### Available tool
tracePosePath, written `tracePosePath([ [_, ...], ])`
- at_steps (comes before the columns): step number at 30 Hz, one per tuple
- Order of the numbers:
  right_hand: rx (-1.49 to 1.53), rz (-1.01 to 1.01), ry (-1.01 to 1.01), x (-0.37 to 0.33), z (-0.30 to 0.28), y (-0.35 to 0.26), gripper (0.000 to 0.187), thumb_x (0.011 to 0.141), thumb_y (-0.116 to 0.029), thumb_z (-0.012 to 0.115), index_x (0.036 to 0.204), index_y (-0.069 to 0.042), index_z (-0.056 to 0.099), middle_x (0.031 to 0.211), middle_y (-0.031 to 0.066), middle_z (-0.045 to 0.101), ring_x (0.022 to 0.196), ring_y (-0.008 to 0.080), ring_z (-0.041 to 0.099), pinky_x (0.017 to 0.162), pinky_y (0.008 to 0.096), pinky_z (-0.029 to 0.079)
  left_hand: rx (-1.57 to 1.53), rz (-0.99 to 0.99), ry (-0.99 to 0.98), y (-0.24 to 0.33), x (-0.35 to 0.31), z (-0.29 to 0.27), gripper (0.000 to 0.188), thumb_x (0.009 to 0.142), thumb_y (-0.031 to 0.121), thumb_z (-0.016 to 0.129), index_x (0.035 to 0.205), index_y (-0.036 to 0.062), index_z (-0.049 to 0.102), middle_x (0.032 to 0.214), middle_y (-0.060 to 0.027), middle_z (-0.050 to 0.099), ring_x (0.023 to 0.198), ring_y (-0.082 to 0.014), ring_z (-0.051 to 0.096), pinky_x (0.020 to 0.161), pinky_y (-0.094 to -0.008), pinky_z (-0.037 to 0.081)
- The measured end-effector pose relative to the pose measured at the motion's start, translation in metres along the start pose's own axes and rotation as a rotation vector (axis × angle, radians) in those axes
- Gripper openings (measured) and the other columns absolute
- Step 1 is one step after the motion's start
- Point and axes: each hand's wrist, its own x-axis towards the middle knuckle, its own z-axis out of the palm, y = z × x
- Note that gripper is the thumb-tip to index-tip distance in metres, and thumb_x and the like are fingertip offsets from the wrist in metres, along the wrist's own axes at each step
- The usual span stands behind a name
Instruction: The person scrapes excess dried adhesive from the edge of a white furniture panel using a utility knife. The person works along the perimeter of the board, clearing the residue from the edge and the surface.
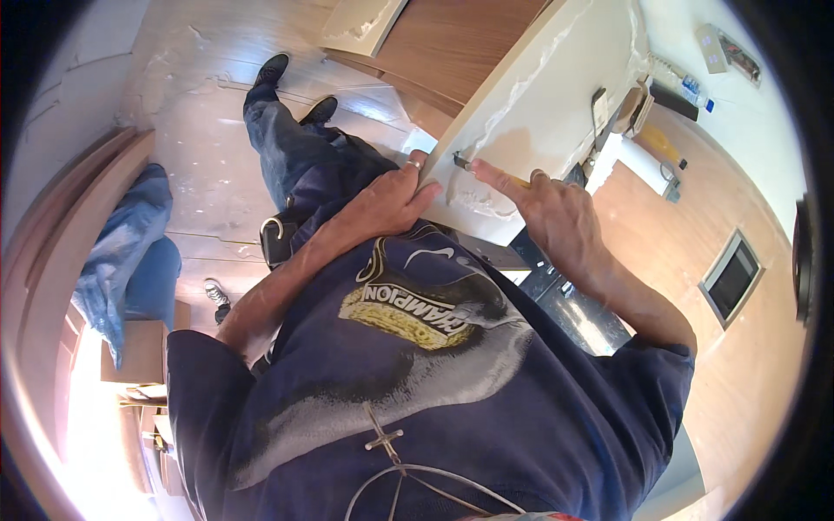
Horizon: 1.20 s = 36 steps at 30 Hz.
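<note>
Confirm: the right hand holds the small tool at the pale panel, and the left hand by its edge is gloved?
Not gloved: the head view shows the left hand bare, wearing a ring. The right hand holds the small tool at the pale panel, with the left by its edge.

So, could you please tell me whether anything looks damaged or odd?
Yes: the pale panel by the right hand has ragged white streaks near its edges, so its surface looks uneven. I cannot tell whether that is damage or residue.
</note>
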Motion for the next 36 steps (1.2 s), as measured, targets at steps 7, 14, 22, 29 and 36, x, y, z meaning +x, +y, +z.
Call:
tracePosePath([
  [7, 0.13, -0.059, 0.07, 0.006, 0.008, 0.015, 0.07, 0.09, -0.004, 0.061, 0.153, -0.031, 0.049, 0.073, 0.0128, 0.054, 0.059, 0.029, 0.063, 0.056, 0.0427, 0.054, 0.056, 0.027, -0.037, 0.0, 0.005, -0.004, 0.065, 0.105, 0.036, 0.052, 0.141, -0.0152, 0.035, 0.096, -0.0405, 0.065, 0.099, -0.0541, 0.066, 0.085, -0.0559, 0.051],
  [14, 0.208, 0.06, 0.048, -0.005, -0.008, 0.006, 0.058, 0.097, -0.011, 0.062, 0.15, -0.034, 0.053, 0.07, 0.0134, 0.065, 0.063, 0.0318, 0.07, 0.058, 0.0437, 0.058, 0.027, 0.103, 0.021, 0.002, 0.015, -0.001, 0.067, 0.104, 0.035, 0.053, 0.139, -0.0191, 0.037, 0.101, -0.043, 0.065, 0.103, -0.054, 0.066, 0.092, -0.0532, 0.051],
  [22, 0.401, 0.211, 0.051, -0.009, -0.017, 0.009, 0.05, 0.107, -0.021, 0.052, 0.156, -0.027, 0.043, 0.081, 0.0197, 0.07, 0.075, 0.0384, 0.071, 0.071, 0.0471, 0.056, 0.05, 0.098, 0.052, -0.007, 0.023, 0.004, 0.067, 0.104, 0.036, 0.053, 0.139, -0.0185, 0.039, 0.102, -0.0429, 0.065, 0.104, -0.0525, 0.066, 0.091, -0.0528, 0.049],
  [29, 0.561, 0.33, -0.06, -0.006, 0.008, 0.0, 0.049, 0.109, -0.031, 0.048, 0.157, -0.029, 0.038, 0.073, 0.0262, 0.068, 0.073, 0.0485, 0.068, 0.067, 0.0568, 0.055, 0.045, 0.068, 0.032, 0.0, 0.022, -0.002, 0.063, 0.104, 0.034, 0.054, 0.138, -0.0166, 0.041, 0.096, -0.042, 0.066, 0.101, -0.0519, 0.067, 0.088, -0.0527, 0.051],
  [36, 0.381, 0.343, -0.056, -0.001, 0.007, -0.012, 0.049, 0.108, -0.024, 0.05, 0.156, -0.022, 0.041, 0.074, 0.025, 0.067, 0.069, 0.0432, 0.068, 0.064, 0.0526, 0.054, 0.023, 0.036, -0.013, 0.005, 0.022, -0.003, 0.064, 0.104, 0.034, 0.052, 0.14, -0.017, 0.039, 0.101, -0.0433, 0.065, 0.104, -0.0523, 0.067, 0.091, -0.0531, 0.05],
])
